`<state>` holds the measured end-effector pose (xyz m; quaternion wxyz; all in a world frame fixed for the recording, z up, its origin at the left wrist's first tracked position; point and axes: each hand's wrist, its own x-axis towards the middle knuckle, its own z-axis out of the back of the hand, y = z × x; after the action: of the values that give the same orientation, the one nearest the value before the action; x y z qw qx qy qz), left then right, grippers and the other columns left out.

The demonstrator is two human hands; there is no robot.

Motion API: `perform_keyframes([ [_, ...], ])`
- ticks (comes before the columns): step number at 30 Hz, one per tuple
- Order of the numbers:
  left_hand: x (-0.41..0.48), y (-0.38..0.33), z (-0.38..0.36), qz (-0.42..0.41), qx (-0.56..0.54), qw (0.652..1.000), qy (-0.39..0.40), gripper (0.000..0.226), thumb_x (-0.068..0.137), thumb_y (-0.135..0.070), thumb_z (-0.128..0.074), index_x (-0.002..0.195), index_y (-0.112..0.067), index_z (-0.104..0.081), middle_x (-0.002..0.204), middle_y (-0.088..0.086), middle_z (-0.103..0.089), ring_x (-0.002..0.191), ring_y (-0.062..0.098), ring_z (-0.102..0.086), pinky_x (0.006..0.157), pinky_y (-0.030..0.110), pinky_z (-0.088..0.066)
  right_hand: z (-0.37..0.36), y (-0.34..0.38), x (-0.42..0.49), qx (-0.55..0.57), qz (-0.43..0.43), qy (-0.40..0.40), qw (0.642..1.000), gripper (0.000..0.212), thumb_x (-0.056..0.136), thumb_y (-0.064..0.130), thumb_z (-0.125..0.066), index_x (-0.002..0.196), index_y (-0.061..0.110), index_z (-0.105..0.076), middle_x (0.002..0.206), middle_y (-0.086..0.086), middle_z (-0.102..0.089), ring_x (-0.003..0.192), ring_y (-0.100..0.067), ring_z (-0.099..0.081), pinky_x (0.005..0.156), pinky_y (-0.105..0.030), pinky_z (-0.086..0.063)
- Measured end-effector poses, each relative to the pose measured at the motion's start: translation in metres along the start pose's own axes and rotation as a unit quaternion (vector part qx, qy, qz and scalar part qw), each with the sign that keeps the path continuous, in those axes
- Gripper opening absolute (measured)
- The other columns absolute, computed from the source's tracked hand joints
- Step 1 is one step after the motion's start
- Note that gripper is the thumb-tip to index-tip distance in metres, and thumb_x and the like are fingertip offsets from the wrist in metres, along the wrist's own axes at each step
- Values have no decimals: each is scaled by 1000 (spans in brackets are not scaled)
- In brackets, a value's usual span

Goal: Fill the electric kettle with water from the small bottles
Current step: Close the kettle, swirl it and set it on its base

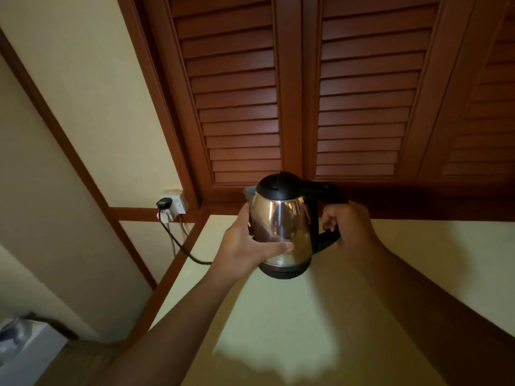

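Note:
A shiny steel electric kettle [281, 221] with a black lid and black handle is held up above a pale counter [390, 274], tilted slightly. My left hand [245, 246] cups its steel body from the left, thumb across the front. My right hand [348, 229] grips the black handle on the right side. The lid is down. No small bottles are in view.
A wall socket [174, 204] with a black plug [164, 204] sits at the left, and a black cord [178, 243] runs down to the counter. Brown louvred wooden doors [306, 93] fill the back. A white box [28, 349] lies at the lower left.

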<state>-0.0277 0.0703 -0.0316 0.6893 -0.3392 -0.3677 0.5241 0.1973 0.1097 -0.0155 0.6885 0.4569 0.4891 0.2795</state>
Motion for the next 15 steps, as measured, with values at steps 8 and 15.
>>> perform_keyframes([
  [8,42,26,0,-13,-12,999,39,88,68,-44,-97,134,-50,-40,104,-36,-55,88,-21,-49,64,-1,-43,-13,-17,26,90,76,-27,993,23,73,-10,-56,58,7,-54,42,-1,-48,33,-11,-47,51,-23,-41],
  [15,57,40,1,-6,12,999,41,75,64,-47,-99,120,-49,-49,100,-27,-64,85,-16,-59,69,10,-49,-21,-19,39,87,91,-45,991,15,76,-6,-55,66,5,-56,44,1,-51,34,-9,-48,47,-20,-40],
])
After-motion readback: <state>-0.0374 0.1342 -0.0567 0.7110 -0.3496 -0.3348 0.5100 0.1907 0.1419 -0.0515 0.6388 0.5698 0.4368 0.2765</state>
